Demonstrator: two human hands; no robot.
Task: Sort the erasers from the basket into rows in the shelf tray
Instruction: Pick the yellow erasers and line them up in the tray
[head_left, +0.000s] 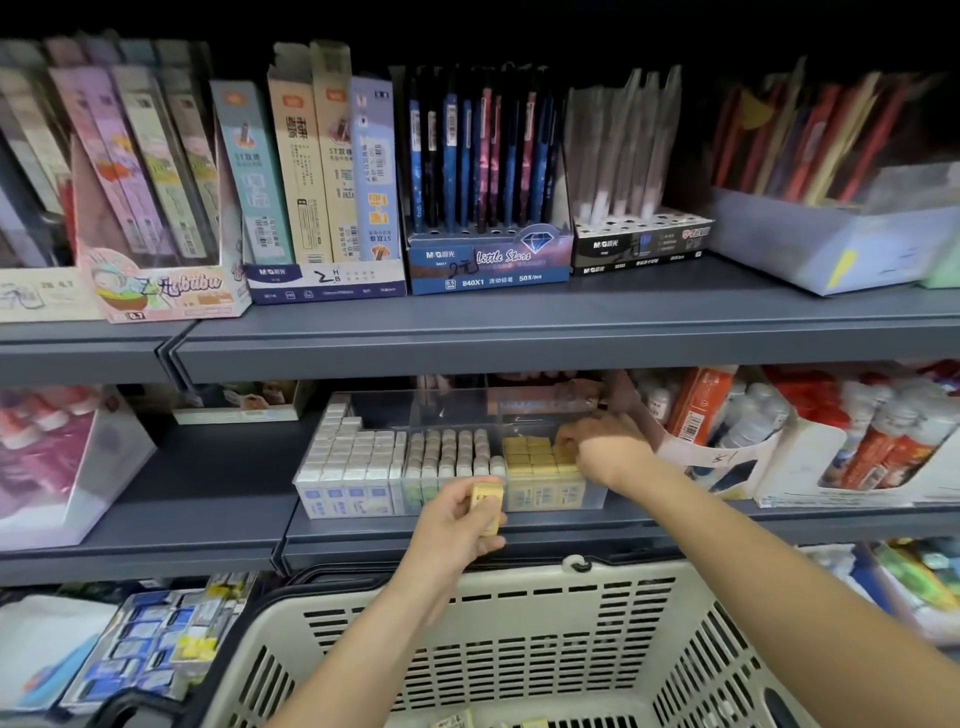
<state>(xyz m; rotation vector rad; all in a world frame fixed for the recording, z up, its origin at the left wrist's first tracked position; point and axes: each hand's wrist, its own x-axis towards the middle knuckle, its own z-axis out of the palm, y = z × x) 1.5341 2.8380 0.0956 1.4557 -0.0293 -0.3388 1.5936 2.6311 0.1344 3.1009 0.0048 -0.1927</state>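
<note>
Left hand, raised just past the far rim of the slotted cream basket, pinches a yellow eraser between the thumb and curled fingers. The eraser stands roughly upright, with its long axis running up and down and one broad face toward the camera. It hangs in front of the clear shelf tray and does not touch it. The left forearm rises diagonally from the lower left across the basket. A couple of loose erasers lie on the basket floor at the bottom edge.

The tray sits on the middle shelf and holds erasers stood on end in rows running front to back. White ones with blue labels are on the left, pale green-labelled ones are in the middle, and yellow ones are on the right.

The right hand reaches in from the right, knuckles up, with its fingers bent down onto the yellow rows. Whether they grip one cannot be told. Its forearm stretches back to the lower right.

Above, the upper shelf carries boxed pencils and pens.
</note>
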